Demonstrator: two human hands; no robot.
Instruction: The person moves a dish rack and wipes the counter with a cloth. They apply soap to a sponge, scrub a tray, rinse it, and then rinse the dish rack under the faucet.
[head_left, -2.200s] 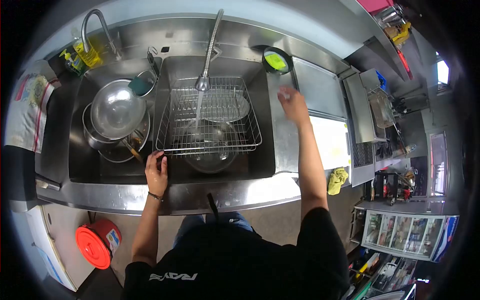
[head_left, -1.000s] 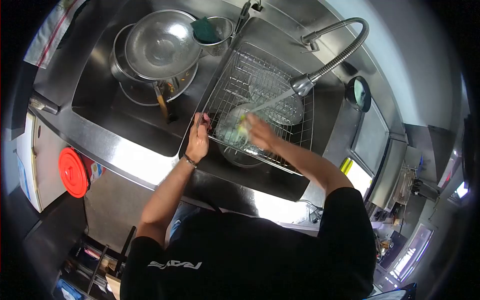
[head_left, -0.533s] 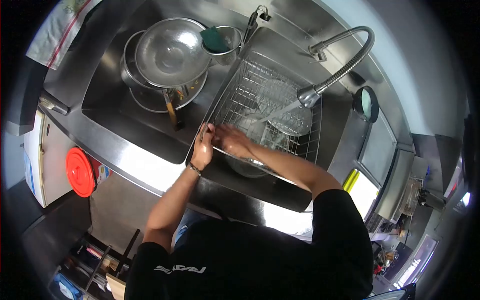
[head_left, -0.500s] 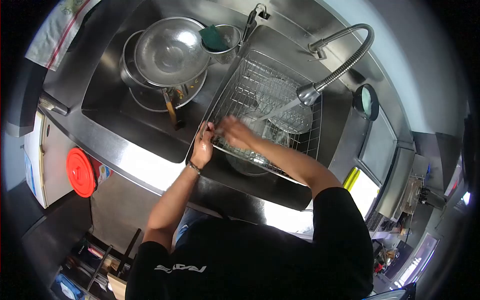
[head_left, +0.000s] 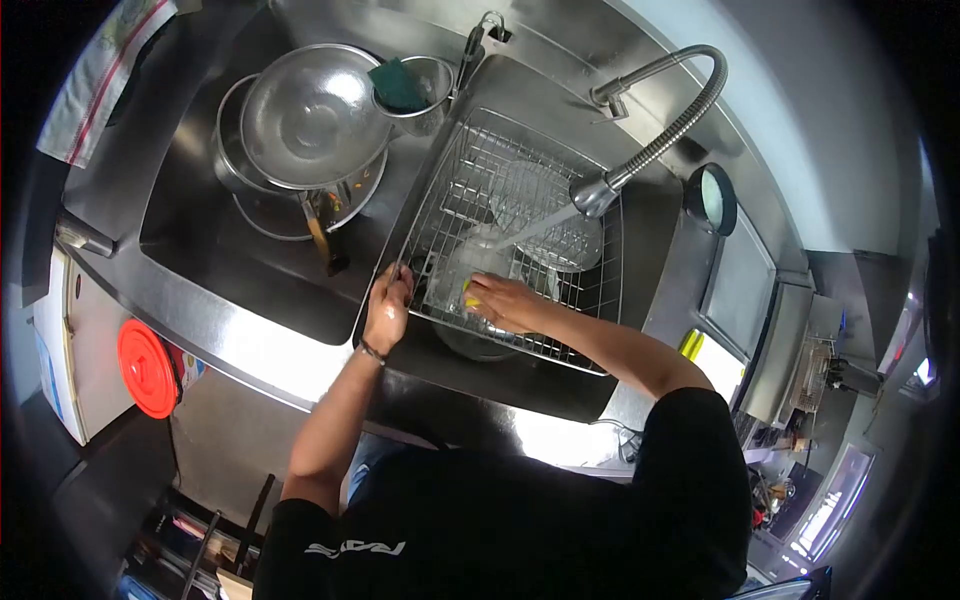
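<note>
A wire dish basket point(head_left: 607, 320) sits in the right sink basin, and my left hand point(head_left: 388, 308) is closed around its near left corner. Inside the near part of the basket, my right hand point(head_left: 503, 303) is shut on a yellow sponge point(head_left: 469, 294), mostly covered by the fingers. Clear glass-like dishes point(head_left: 560, 240) lie in the basket. Water runs from the spray faucet point(head_left: 594, 194) down onto them, close to my right hand. A round bowl-like shape point(head_left: 470, 343) shows under the basket's near edge, partly hidden.
In the left basin, a large metal strainer point(head_left: 305, 115) rests over a pot point(head_left: 228, 150). A handle point(head_left: 320, 240) sticks out below it. A small strainer point(head_left: 430, 115) holds a green scouring pad point(head_left: 398, 86). A black bowl point(head_left: 711, 199) stands right of the faucet; a red lid point(head_left: 148, 368) is lower left.
My right hand has moved away from my left hand, rightward and nearer to me, and the yellow sponge now shows in it. My left hand stays at the basket corner. The view has shifted slightly.
</note>
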